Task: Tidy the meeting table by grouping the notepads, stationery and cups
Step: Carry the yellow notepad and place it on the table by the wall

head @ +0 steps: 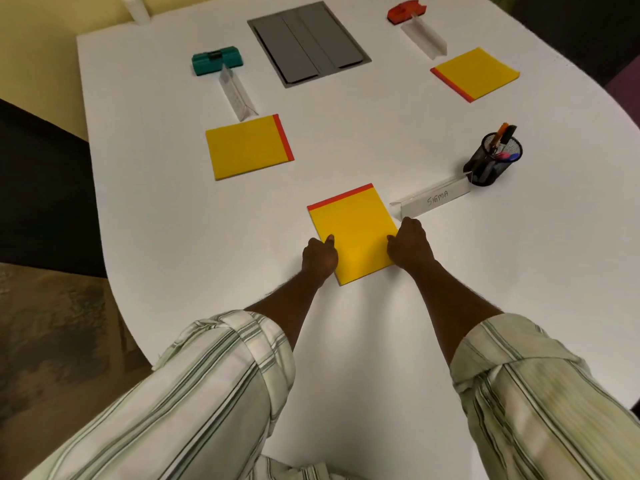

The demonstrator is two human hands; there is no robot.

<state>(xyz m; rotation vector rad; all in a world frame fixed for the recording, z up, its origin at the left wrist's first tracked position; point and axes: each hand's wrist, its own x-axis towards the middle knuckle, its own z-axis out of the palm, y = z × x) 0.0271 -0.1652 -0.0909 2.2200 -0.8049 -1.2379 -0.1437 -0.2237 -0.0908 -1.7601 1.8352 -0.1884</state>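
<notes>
A yellow notepad with a red top strip point(356, 230) lies on the white table point(173, 209) right in front of me. My left hand point(318, 259) grips its lower left edge, thumb on top of the page. My right hand point(410, 244) grips its right edge with curled fingers. A second yellow notepad point(247, 147) lies further back on the left, and a third point(476, 74) at the far right. A black mesh pen holder point(493, 161) with several pens stands to the right.
A clear name tent marked "SIGMA" point(433, 200) lies just right of the near notepad. Two more name tents point(237, 93) point(424, 36) stand further back, by a teal object point(216, 60) and a red object point(405, 11). A grey floor-box lid point(308, 43) sits in the table's middle back.
</notes>
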